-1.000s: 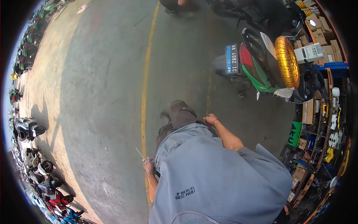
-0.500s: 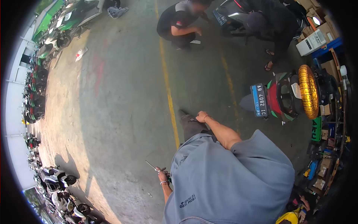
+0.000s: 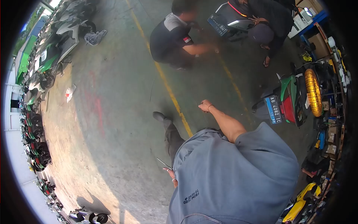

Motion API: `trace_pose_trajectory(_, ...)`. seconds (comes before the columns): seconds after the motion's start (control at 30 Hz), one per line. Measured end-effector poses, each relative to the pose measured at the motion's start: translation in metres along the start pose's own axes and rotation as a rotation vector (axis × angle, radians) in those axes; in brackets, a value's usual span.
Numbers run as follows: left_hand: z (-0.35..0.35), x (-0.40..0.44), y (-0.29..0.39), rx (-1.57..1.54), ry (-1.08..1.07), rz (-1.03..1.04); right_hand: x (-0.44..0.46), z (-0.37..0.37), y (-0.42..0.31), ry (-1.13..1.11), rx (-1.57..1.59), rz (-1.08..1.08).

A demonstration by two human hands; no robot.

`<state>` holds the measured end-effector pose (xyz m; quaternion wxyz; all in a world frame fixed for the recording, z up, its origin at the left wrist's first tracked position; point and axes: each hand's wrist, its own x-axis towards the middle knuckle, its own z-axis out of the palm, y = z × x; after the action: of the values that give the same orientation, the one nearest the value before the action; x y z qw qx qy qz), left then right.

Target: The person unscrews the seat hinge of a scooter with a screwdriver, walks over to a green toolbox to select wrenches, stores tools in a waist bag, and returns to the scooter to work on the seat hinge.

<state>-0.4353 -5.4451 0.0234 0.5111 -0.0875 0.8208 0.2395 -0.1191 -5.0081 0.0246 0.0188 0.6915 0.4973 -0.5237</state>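
Observation:
My left hand is low beside the grey shirt, closed on a thin metal tool that points up and to the left. The shirt's edge lies close to that wrist. Farther forward, my right hand is held out over the floor with its fingers curled into a fist. Whatever it may hold is hidden or too small to name. One dark shoe shows between the two hands, on the floor left of the yellow line.
A person crouches ahead; another person bends by a motorcycle. On the right stand a red-and-green scooter with a gold-wrapped tire and crowded shelves. Rows of motorcycles line the left.
The view has swung, bringing both people into fuller sight ahead. My right arm reaches farther forward from my body, and a leg is now stretched ahead. The tool stays in my left hand.

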Motion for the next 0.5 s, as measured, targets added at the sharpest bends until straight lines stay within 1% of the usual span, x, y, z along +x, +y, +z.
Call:
trace_pose_trajectory(0.03,-0.007,0.018,0.030,0.025,-0.013,0.005,0.015,0.005,-0.006,0.050,-0.046,0.040)
trace_pose_trajectory(0.07,-0.016,0.035,0.059,0.056,-0.021,0.010,0.029,0.008,-0.013,0.043,-0.058,0.088)
trace_pose_trajectory(0.17,-0.046,0.080,0.160,0.146,-0.040,0.042,0.056,0.029,-0.043,-0.037,-0.103,0.261)
trace_pose_trajectory(0.23,-0.066,0.105,0.238,0.199,-0.050,0.068,0.068,0.045,-0.077,-0.019,-0.033,0.360)
trace_pose_trajectory(0.3,-0.081,0.125,0.314,0.259,-0.060,0.082,0.066,0.052,-0.130,-0.009,0.114,0.344)
trace_pose_trajectory(0.33,-0.089,0.135,0.352,0.291,-0.064,0.094,0.078,0.064,-0.146,0.014,0.161,0.297)
trace_pose_trajectory(0.4,-0.106,0.158,0.426,0.342,-0.077,0.123,0.083,0.071,-0.207,0.049,0.238,0.243)
trace_pose_trajectory(0.43,-0.115,0.182,0.460,0.337,-0.086,0.152,0.100,0.081,-0.228,0.061,0.266,0.259)
trace_pose_trajectory(0.5,-0.129,0.232,0.527,0.286,-0.107,0.228,0.152,0.103,-0.256,0.098,-0.029,0.099)
